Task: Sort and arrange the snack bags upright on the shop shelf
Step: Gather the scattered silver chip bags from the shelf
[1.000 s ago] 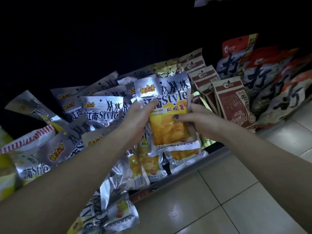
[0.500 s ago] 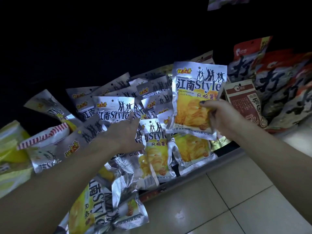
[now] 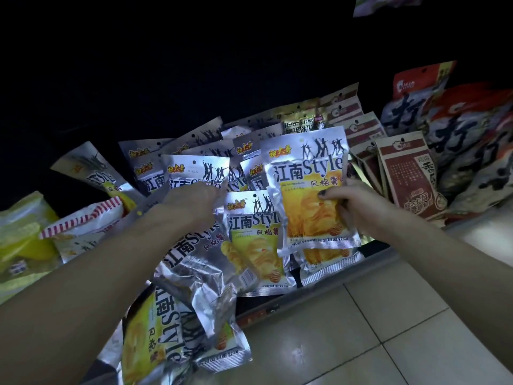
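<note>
- The right hand [image 3: 358, 209] is pinching a silver-and-yellow potato chip bag [image 3: 311, 190], holding it upright over the shelf's front edge [image 3: 327, 284]; thumb lying across its face
- The left hand [image 3: 191, 204] is resting on the heaped chip bags [image 3: 200, 173]; I cannot tell whether its fingers are gripping
- Brown seed packets [image 3: 408, 176] are standing just beside the held bag

Pale glossy floor tiles [image 3: 388, 329] with dark grout lines, dim light, black unlit recess above
</note>
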`<action>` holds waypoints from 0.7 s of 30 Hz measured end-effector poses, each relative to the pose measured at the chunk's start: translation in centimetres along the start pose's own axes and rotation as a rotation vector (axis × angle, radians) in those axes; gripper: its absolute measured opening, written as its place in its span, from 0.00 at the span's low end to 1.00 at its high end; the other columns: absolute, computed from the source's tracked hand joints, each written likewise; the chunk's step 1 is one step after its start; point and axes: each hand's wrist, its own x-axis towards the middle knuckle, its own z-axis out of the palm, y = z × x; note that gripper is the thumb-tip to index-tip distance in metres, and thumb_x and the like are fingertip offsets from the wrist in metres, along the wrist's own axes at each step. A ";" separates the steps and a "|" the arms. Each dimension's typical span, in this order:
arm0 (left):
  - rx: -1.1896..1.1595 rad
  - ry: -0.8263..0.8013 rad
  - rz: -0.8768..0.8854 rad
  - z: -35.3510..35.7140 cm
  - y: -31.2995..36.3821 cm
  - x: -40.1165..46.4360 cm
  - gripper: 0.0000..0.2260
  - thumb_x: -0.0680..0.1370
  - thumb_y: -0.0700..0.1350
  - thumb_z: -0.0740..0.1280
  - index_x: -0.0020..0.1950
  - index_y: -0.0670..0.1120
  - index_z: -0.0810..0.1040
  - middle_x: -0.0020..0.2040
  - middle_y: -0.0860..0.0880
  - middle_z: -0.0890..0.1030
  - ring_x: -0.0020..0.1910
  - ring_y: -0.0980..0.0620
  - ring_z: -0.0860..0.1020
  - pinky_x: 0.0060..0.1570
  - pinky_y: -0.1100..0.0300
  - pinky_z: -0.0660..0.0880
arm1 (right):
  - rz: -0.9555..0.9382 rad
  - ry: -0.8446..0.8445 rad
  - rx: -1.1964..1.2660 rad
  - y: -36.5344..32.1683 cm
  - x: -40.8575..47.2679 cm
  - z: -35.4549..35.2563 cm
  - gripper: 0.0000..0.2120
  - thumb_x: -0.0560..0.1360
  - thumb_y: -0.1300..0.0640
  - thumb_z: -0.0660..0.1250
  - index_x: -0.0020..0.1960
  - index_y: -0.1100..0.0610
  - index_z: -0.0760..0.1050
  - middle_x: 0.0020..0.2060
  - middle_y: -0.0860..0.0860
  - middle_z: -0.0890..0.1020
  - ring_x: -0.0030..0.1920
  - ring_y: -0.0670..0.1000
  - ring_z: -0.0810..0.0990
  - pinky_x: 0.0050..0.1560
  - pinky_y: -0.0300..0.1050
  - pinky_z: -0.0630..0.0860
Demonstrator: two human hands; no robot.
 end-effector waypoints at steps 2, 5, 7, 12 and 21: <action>0.061 -0.010 -0.006 -0.4 -0.3 -0.1 0.19 0.78 0.42 0.67 0.70 0.50 0.73 0.64 0.47 0.78 0.61 0.44 0.78 0.52 0.53 0.76 | -0.013 0.048 0.054 -0.2 0.1 -0.4 0.12 0.76 0.67 0.69 0.55 0.61 0.70 0.47 0.61 0.79 0.41 0.53 0.85 0.40 0.44 0.83; -0.025 -0.009 0.025 -0.7 -0.5 0.1 0.07 0.79 0.43 0.64 0.56 0.51 0.75 0.55 0.49 0.78 0.54 0.46 0.78 0.42 0.56 0.69 | 0.001 0.023 0.040 -0.3 -0.3 -0.6 0.05 0.78 0.68 0.65 0.51 0.61 0.71 0.44 0.59 0.81 0.37 0.49 0.85 0.36 0.39 0.81; -0.126 0.013 0.062 -0.9 -0.5 0.2 0.06 0.81 0.43 0.63 0.46 0.54 0.72 0.47 0.52 0.77 0.48 0.48 0.76 0.43 0.56 0.69 | 0.041 -0.091 -0.012 -0.4 -1.2 0.2 0.07 0.79 0.68 0.65 0.47 0.61 0.68 0.36 0.56 0.82 0.29 0.47 0.83 0.32 0.36 0.79; -0.189 0.091 0.146 -2.1 -0.9 0.1 0.14 0.78 0.41 0.65 0.36 0.55 0.69 0.36 0.54 0.72 0.36 0.53 0.71 0.37 0.57 0.67 | 0.190 -0.276 -0.193 1.0 -1.7 2.1 0.27 0.75 0.64 0.69 0.66 0.73 0.60 0.46 0.63 0.81 0.36 0.54 0.85 0.41 0.41 0.82; -0.132 0.316 0.202 -6.2 -2.8 -1.0 0.10 0.73 0.38 0.64 0.36 0.48 0.66 0.29 0.50 0.68 0.30 0.49 0.65 0.33 0.55 0.63 | 0.102 -0.226 -0.517 2.7 -0.7 5.2 0.19 0.76 0.52 0.74 0.39 0.65 0.71 0.27 0.58 0.74 0.25 0.51 0.76 0.45 0.51 0.81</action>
